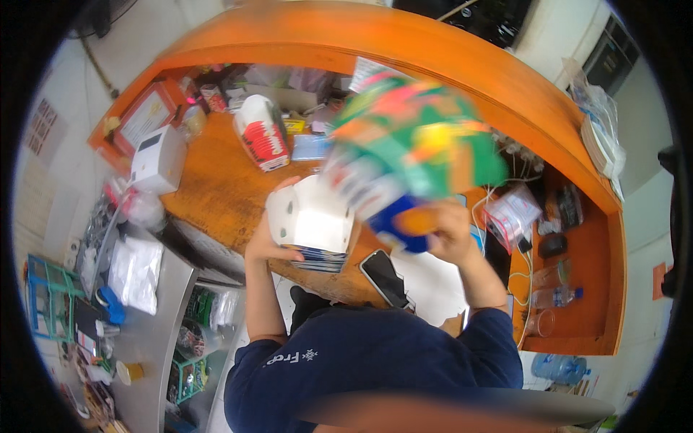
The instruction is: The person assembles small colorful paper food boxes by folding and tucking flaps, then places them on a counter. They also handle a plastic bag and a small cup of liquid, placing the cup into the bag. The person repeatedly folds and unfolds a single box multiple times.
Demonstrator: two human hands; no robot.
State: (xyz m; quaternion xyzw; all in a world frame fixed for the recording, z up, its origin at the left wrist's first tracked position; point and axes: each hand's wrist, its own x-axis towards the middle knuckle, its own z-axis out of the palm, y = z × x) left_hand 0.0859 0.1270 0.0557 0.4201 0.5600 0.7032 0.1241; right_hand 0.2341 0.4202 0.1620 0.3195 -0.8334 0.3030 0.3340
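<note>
My left hand [271, 242] is wrapped round a stack of nested paper food boxes [310, 213], white inside with blue printed sides, above the desk's front edge. To its right, my right hand [451, 232] grips the blue lower end of a colourful carton [411, 144], smeared by motion. Green, orange, yellow and white patches cover that carton; whether it is flat or folded up, I cannot tell. Beyond the stack, a red and white carton [263, 137] rests on the desk. A dark-screened phone [384, 277] lies below the carton in my right hand.
An orange wooden counter [289, 32] curves round the desk [206, 198]. A small white machine [157, 160] sits at the left. Cables, a plastic-wrapped packet [511, 214] and a plastic bottle [556, 296] are at the right. A metal side table [148, 339] stands at lower left.
</note>
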